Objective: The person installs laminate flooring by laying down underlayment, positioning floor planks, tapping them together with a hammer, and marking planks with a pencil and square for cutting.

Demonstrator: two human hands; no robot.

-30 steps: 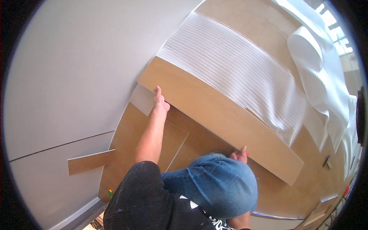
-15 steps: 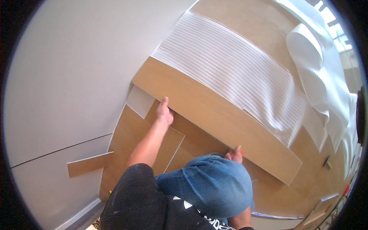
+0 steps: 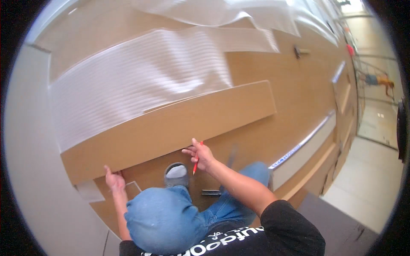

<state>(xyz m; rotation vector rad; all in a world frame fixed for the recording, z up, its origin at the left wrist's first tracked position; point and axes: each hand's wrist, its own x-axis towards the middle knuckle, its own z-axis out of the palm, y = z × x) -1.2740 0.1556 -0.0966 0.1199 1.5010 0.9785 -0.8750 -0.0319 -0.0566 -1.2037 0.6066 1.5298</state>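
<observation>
A long wood-look floor plank lies across in front of me, its far edge along ribbed white foam underlay. My left hand grips the plank's near edge close to the wall, thumb on top and the other fingers partly hidden beneath. Between the fingers of my right hand is a red pencil, pointing down toward me. That hand is beside the near edge, around the middle of the plank, with its fingertips close to or touching it.
A hammer lies on the laid floor beyond the plank. Near my slippered foot is a dark metal tool. Boxed planks stand at the right. A wall bounds the left; another person is far right.
My view has swung to the right. My right hand, mostly hidden behind my knee before, now shows fully with the pencil. My left hand stays at the plank's near edge.
</observation>
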